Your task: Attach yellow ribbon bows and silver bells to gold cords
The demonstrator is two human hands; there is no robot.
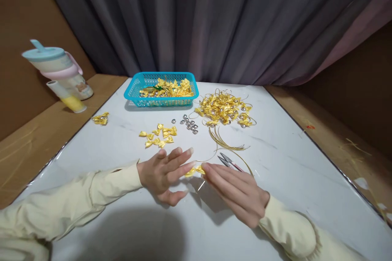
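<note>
In the lower middle of the frame, a yellow bow [190,172] sits between the two hands, with the right hand [234,189] at its right end: those fingers are pressed together and their tips seem to pinch the ribbon, though the thumb is hidden behind them. The left hand [167,173] has its fingers spread, the index tip at the bow's left end and the thumb well apart below. A thin pale rod [201,185] shows just under the bow (whether it is tied to the bow or merely beside it, I cannot tell). Judging by how things lie, much is already made: the heap [220,106] right of centre shows bows together with silver beads and gold cord. Left of centre, a small group of loose bows [170,131] shows no beads, while a cluster of silver beads [191,124] lies at the centre and a bundle of gold cords [225,142] to its lower right, so these parts look unjoined. The bow in hand appears to be partway through. Small scissors [226,160] lie just beyond the right hand. The blue basket [162,100], upper centre, holds many more yellow pieces; how many are finished cannot be told.
</note>
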